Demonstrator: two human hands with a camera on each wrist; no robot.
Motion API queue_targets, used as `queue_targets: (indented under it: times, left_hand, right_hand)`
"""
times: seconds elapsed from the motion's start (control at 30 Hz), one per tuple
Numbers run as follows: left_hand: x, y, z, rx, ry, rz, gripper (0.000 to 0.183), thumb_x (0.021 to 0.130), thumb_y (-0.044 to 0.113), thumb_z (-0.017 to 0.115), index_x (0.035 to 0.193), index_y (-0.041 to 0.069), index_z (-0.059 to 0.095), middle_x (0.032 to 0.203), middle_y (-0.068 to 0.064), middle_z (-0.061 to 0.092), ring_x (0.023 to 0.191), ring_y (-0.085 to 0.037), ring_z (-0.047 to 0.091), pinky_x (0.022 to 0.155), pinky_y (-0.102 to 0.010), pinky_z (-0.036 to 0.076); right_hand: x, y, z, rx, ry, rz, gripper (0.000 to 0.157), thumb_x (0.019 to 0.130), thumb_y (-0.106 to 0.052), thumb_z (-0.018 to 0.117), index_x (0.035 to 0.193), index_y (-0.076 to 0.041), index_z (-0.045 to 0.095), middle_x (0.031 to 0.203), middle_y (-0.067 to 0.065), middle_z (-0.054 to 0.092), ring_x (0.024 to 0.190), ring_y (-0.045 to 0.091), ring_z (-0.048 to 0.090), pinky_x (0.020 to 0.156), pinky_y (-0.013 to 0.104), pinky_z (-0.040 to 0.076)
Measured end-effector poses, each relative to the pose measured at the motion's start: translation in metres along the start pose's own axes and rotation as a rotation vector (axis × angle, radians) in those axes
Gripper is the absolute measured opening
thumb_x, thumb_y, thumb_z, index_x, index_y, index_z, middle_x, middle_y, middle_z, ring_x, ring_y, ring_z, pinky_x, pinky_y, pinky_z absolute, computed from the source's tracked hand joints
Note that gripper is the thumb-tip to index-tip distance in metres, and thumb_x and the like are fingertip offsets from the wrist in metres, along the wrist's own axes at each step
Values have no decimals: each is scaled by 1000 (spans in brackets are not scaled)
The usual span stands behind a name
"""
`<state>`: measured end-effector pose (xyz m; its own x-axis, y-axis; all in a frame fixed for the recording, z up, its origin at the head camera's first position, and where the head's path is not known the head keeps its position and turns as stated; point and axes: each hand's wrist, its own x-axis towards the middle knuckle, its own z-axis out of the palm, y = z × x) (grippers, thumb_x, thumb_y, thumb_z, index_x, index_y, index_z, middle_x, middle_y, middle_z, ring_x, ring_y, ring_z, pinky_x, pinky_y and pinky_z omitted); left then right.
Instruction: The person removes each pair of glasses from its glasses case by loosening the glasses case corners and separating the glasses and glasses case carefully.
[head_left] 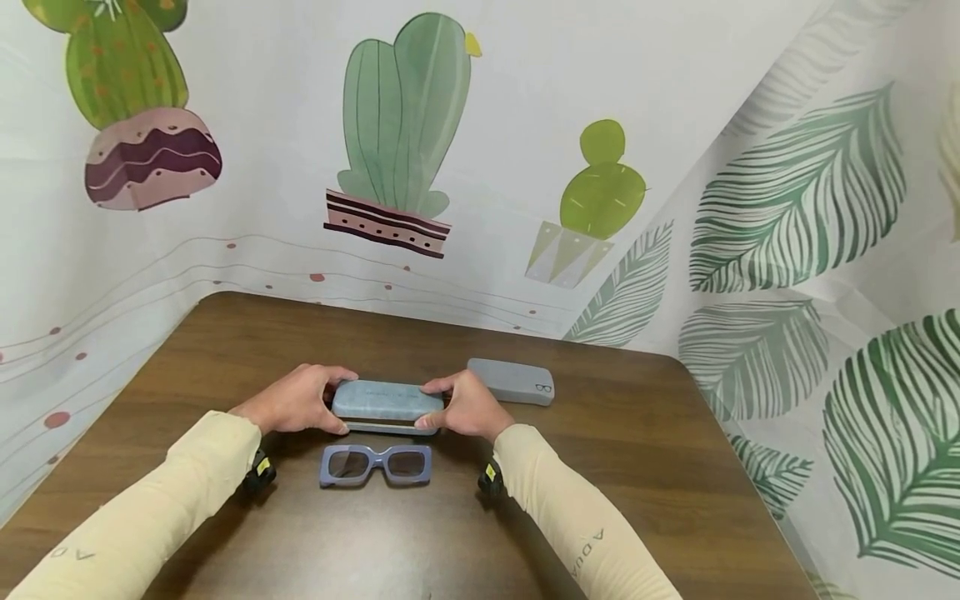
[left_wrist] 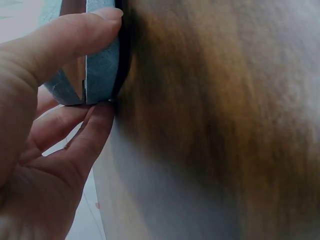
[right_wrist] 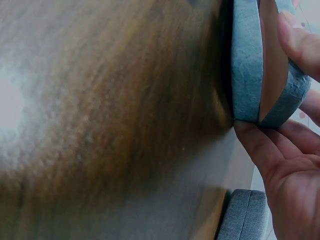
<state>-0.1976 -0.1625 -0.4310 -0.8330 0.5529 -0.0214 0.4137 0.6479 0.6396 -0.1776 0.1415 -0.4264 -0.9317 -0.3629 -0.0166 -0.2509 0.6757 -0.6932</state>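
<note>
A light-blue glasses case lies on the table with its lid slightly raised along the near side. My left hand grips its left end. In the left wrist view the thumb lies across the front of the case, with fingers behind the end. My right hand holds the right end; in the right wrist view its thumb is at the lid's edge, over the brownish gap. Blue-framed sunglasses lie just in front of the case, temples hidden. The inside of the case is mostly hidden.
A grey glasses case with a small glasses mark lies closed behind my right hand. The brown wooden table ends at a white cloth backdrop printed with cacti and leaves.
</note>
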Motion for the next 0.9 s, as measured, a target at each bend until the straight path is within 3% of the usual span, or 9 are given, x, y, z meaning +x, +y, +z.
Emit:
queue_targets:
  times: [0.13,0.37,0.63,0.9]
  left_hand:
    - [0,0,1,-4,-2,3,78,69,23,96,134,-3,63,107,-6,75,90,-13,66,80,-28,54]
    - [1,1,0,-13,-6,4,74,70,20,96,132,-3,63,106,-6,75,90,-13,66,80,-27,55]
    - [1,3,0,6,-16,-6,74,71,23,95,132,-4,63,109,-8,75,90,-14,64,81,-31,55]
    - [2,4,-2,13,-1,-1,71,67,24,95,126,-3,66,103,-7,74,87,-14,64,78,-28,54]
  right_hand:
    - [-1,0,1,-9,2,-3,55,70,-27,98,118,-8,80,117,5,79,96,7,62,93,30,54]
    - [0,0,1,-18,11,0,57,68,-27,99,118,-9,80,116,3,80,95,7,62,89,25,52]
    - [0,1,3,-34,16,-15,59,66,-26,100,118,-7,80,118,5,79,120,15,70,107,36,53]
    - [0,0,4,-23,21,-5,60,65,-25,101,119,-7,79,121,6,78,124,19,69,110,38,52]
